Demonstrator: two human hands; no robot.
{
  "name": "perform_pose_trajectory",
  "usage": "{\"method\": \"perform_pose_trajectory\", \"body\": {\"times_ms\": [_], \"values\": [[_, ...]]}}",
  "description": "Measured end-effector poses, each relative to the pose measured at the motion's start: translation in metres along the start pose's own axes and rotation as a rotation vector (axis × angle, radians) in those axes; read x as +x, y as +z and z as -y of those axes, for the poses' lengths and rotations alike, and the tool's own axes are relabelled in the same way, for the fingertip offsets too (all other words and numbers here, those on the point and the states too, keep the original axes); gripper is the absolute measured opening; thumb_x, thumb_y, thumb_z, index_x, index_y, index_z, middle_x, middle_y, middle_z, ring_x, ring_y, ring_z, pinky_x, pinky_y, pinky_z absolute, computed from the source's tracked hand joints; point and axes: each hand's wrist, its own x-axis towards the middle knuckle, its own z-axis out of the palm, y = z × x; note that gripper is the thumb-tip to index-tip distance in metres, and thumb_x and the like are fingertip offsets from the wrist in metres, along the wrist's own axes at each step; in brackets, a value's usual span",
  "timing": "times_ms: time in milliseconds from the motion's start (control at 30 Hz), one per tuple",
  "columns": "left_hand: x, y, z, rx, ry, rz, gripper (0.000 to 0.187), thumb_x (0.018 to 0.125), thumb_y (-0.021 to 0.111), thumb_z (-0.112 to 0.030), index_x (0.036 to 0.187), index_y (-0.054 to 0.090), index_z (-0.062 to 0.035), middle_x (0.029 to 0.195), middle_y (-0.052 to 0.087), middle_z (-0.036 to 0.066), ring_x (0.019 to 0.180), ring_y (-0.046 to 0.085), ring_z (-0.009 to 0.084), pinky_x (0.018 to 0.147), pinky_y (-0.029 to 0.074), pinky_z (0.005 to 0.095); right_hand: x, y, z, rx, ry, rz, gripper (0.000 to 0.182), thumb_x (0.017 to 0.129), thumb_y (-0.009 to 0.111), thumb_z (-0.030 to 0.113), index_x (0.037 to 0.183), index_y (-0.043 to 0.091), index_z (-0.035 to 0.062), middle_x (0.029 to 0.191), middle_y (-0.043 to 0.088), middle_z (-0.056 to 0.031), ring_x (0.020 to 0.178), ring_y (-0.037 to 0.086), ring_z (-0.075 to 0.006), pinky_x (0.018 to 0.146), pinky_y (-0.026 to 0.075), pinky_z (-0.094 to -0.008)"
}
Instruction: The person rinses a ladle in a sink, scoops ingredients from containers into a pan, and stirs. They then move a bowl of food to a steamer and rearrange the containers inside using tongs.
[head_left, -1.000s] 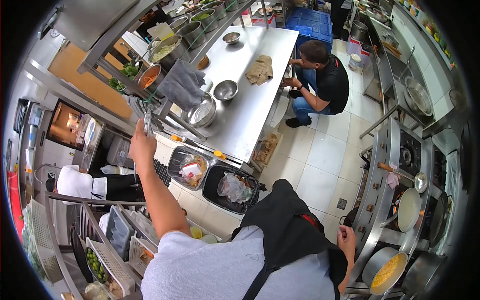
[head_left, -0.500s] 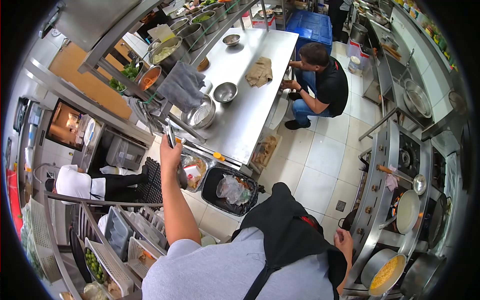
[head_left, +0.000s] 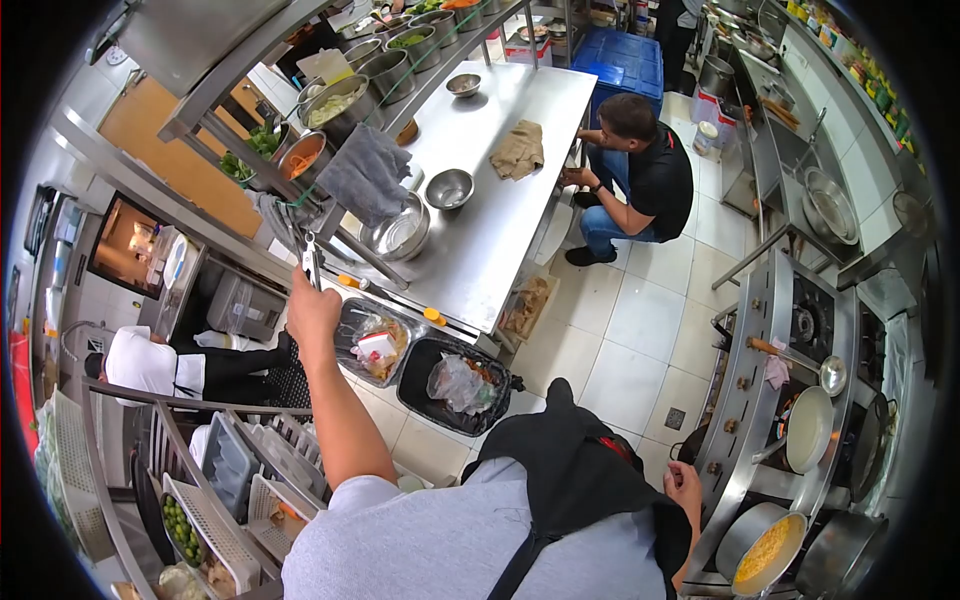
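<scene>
My left hand (head_left: 313,312) is wrapped around metal tongs (head_left: 311,258), held upright beside the corner of the steel shelf; their lower part is hidden in my grip. A grey cloth (head_left: 364,176) hangs from the shelf close by, and a steel bowl (head_left: 398,232) sits just behind it. Orange-handled tools (head_left: 434,317) lie along the near edge of the steel table (head_left: 470,270). My right hand (head_left: 684,490) hangs at my side near the stove, its fingers loosely bent and apart, with nothing visible in it.
A black waste bin (head_left: 425,392) and a clear bin (head_left: 345,335) stand below the table. A co-worker (head_left: 640,180) crouches at the table's right side; another person (head_left: 150,365) is at left. On the stove are a pan (head_left: 809,430) and a pot (head_left: 735,535).
My left hand has moved left and slightly up with the tongs, uncovering more of the clear bin. My right hand has barely shifted. The crouching co-worker stays in place.
</scene>
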Motion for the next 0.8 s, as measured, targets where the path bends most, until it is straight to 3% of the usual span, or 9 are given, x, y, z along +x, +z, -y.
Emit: {"method": "perform_pose_trajectory", "body": {"times_ms": [367,433,500,567,600,633,667,733,800], "values": [[0.022,-0.011,0.001,0.119,0.134,-0.072,0.06,0.08,0.055,-0.013,0.139,0.047,-0.0072,0.118,0.063,0.025,0.11,0.061,0.0432,0.092,0.049,0.0518,-0.004,0.004,0.0,-0.021,-0.011,-0.001,0.023,0.087,0.065,0.01,0.108,0.065,0.0026,0.099,0.063,-0.0134,0.085,0.063,-0.0264,0.073,0.052,-0.0359],[0.017,-0.015,-0.01,0.022,0.351,-0.039,0.061,0.081,0.053,-0.01,0.141,0.045,-0.0053,0.121,0.062,0.025,0.114,0.059,0.0428,0.094,0.047,0.0503,-0.004,0.0,0.009,-0.023,0.03,0.047,0.023,0.09,0.064,0.013,0.11,0.065,0.0029,0.104,0.065,-0.0123,0.09,0.065,-0.0242,0.076,0.053,-0.0351],[-0.002,-0.005,-0.035,-0.39,0.819,-0.068,0.058,0.08,0.051,0.004,0.138,0.05,-0.0033,0.122,0.062,0.023,0.114,0.06,0.0397,0.096,0.047,0.0434,0.0,0.006,0.011,0.13,0.07,0.069,0.023,0.093,0.062,0.015,0.112,0.065,0.0031,0.108,0.066,-0.0117,0.094,0.065,-0.023,0.079,0.053,-0.035],[-0.056,-0.001,-0.085,-0.674,0.921,0.175,0.057,0.072,0.052,0.015,0.126,0.059,-0.001,0.118,0.065,0.018,0.107,0.063,0.0317,0.092,0.049,0.0366,0.008,0.002,0.032,0.448,0.095,0.177,0.028,0.1,0.056,0.022,0.118,0.064,0.0033,0.114,0.066,-0.0109,0.101,0.065,-0.0215,0.085,0.053,-0.0356],[-0.088,-0.001,-0.113,-0.738,1.141,0.246,0.056,0.067,0.054,0.016,0.118,0.064,-0.0036,0.113,0.066,0.015,0.101,0.064,0.032,0.09,0.05,0.0384,0.014,0.0,0.054,0.622,0.1,0.233,0.033,0.103,0.052,0.027,0.122,0.063,0.0032,0.117,0.066,-0.0108,0.105,0.065,-0.0211,0.088,0.053,-0.0365],[-0.116,0.012,-0.131,-0.746,1.345,0.216,0.052,0.066,0.063,0.013,0.115,0.066,-0.0055,0.115,0.067,0.012,0.104,0.063,0.0306,0.094,0.049,0.0411,0.02,-0.001,0.073,0.794,0.078,0.261,0.039,0.104,0.049,0.033,0.126,0.06,0.0033,0.118,0.066,-0.0107,0.106,0.064,-0.0216,0.089,0.053,-0.0371],[-0.148,0.02,-0.153,-0.832,1.503,0.388,0.051,0.063,0.065,0.009,0.112,0.066,-0.0055,0.112,0.068,0.011,0.111,0.062,0.0329,0.105,0.042,0.0482,0.025,0.0,0.093,0.969,0.052,0.292,0.045,0.105,0.046,0.039,0.131,0.057,0.0034,0.118,0.066,-0.0107,0.107,0.064,-0.0222,0.091,0.053,-0.0378],[-0.219,0.041,-0.181,-0.816,1.885,0.518,0.054,0.066,0.065,0.004,0.118,0.066,-0.0112,0.119,0.064,0.012,0.121,0.058,0.0326,0.111,0.033,0.0555,0.036,-0.003,0.134,1.428,0.178,0.396,0.054,0.103,0.045,0.048,0.135,0.052,0.0052,0.118,0.065,-0.0111,0.108,0.063,-0.022,0.092,0.052,-0.038],[-0.282,0.037,-0.197,-0.671,2.163,0.738,0.059,0.069,0.062,0.003,0.124,0.064,-0.019,0.13,0.058,0.012,0.129,0.051,0.0323,0.111,0.033,0.0576,0.044,-0.014,0.152,1.729,0.08,0.48,0.053,0.103,0.046,0.047,0.138,0.05,0.0075,0.115,0.065,-0.0101,0.106,0.063,-0.0214,0.088,0.053,-0.0369]]}}
